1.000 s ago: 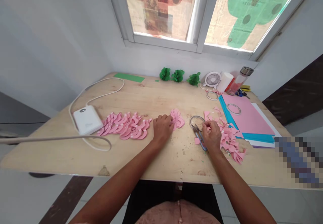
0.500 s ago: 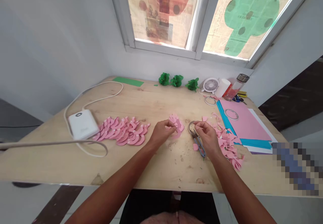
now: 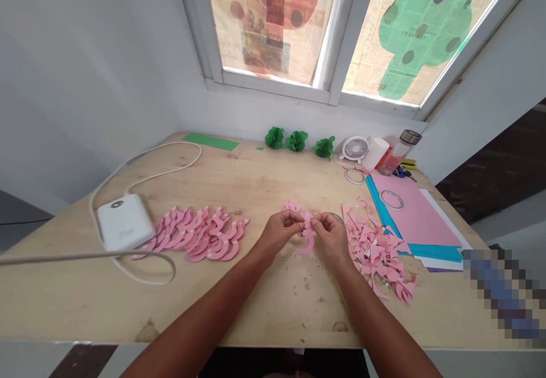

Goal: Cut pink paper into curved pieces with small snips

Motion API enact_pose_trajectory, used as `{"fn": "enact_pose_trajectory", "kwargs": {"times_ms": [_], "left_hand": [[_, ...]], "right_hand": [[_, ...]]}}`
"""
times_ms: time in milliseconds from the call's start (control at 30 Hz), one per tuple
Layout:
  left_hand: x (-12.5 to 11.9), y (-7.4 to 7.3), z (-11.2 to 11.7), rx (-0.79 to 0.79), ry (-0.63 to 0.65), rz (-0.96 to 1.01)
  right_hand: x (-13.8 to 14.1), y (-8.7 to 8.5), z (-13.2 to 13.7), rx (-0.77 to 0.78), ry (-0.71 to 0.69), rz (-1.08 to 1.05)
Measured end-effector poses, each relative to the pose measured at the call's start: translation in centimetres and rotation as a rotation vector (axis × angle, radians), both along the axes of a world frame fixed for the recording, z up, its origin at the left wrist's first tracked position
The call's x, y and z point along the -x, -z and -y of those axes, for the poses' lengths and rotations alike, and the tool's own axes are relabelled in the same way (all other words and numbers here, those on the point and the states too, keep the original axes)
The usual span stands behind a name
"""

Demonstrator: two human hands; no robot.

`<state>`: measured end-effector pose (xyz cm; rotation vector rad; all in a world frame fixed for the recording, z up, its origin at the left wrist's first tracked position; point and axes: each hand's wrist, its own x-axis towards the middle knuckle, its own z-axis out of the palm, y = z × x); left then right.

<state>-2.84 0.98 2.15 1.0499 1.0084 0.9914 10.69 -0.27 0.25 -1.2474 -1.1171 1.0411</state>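
Observation:
Between my two hands is a curved pink paper cutout (image 3: 305,246), low over the table. The fingers of my left hand (image 3: 281,231) pinch its left side, and my right hand (image 3: 333,239) pinches its upper right side. Just behind my left fingers, more pink cut paper (image 3: 292,204) lies on the wood. A grey ring's edge (image 3: 338,217) peeks out behind my right hand. Rows of overlapping curved pink cutouts (image 3: 205,235) with small pale patches lie left of my hands. The scissors are not visible now.
Pink scraps (image 3: 377,247) are heaped to the right. Beyond them lie coloured sheets (image 3: 426,207) with a tape roll (image 3: 391,200). Green paper figures (image 3: 296,140), a small fan (image 3: 355,148) and a bottle (image 3: 400,152) line the back. A white box (image 3: 123,223) with a cable stands left.
My right hand has moved left, away from the grey ring, to the pink cutout. Both hands are now close together. The scissors have gone out of sight, and the view has shifted slightly.

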Motion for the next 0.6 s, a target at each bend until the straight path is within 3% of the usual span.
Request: {"fn": "enact_pose_trajectory", "kwargs": {"times_ms": [267, 600], "left_hand": [[-1.0, 0.9, -0.4, -0.006, -0.048, 0.036], [-1.0, 1.2, -0.3, 0.040, -0.060, 0.083]], "right_hand": [[-0.1, 0.8, 0.0, -0.034, 0.051, 0.084], [0.0, 0.3, 0.3, -0.009, 0.102, 0.221]]}}
